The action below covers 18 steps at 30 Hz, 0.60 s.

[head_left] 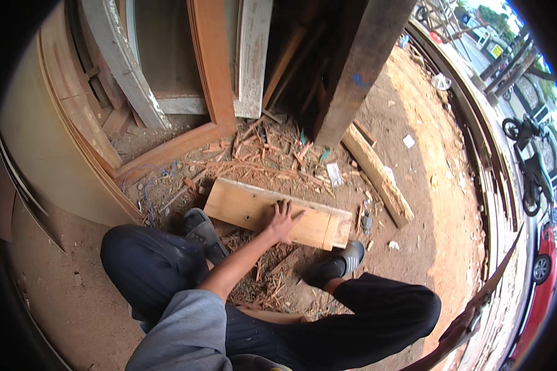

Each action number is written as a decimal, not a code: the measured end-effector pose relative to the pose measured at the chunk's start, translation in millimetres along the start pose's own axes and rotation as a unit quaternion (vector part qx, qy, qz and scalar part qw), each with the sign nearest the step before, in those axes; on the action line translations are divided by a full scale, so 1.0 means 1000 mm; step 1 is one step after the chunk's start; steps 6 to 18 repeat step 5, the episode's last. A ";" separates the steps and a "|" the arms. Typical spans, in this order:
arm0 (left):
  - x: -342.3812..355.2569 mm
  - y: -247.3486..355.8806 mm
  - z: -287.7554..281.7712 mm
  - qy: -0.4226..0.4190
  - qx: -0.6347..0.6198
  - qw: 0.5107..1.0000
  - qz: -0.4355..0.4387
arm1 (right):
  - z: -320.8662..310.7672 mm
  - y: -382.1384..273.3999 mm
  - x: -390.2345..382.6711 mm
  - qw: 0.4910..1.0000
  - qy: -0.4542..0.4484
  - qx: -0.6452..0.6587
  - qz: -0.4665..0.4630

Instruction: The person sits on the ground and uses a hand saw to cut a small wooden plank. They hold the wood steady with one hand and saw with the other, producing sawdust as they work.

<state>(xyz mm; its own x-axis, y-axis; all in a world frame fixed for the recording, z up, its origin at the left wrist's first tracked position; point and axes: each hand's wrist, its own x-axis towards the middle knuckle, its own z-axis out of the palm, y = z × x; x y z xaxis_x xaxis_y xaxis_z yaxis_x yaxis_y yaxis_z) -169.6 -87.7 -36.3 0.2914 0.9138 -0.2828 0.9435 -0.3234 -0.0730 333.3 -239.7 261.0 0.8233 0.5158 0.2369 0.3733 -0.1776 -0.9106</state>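
A pale wooden board [238, 209] with a few dark holes lies across the ground in front of me, between my sandalled feet. My left hand [283, 224] presses flat on its upper face, fingers spread. A pencil-like line crosses the board near its right end. Far out to the right, my right hand [461, 326] is closed around the handle of a handsaw [502, 269]. The saw's long blade points up and away, well apart from the board. Part of the right hand is dim near the picture's rim.
Wood scraps and shavings [272, 154] litter the ground. A rough timber [377, 176] lies beyond the board, near a thick post [362, 74]. Door frames [213, 80] and sheet panels [62, 154] lean at left. Stacked planks [486, 185], a motorbike [529, 161] and a red car [541, 272] are at right.
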 end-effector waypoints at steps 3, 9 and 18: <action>0.020 0.003 -0.012 -0.035 -0.002 0.999 0.000 | 0.036 0.092 0.001 0.966 0.031 -0.175 -0.190; 0.011 0.009 -0.013 -0.031 -0.046 0.998 -0.014 | 0.041 0.131 0.001 0.959 -0.027 -0.282 0.015; 0.011 0.009 -0.013 -0.031 -0.046 0.998 -0.014 | 0.041 0.131 0.001 0.959 -0.027 -0.282 0.015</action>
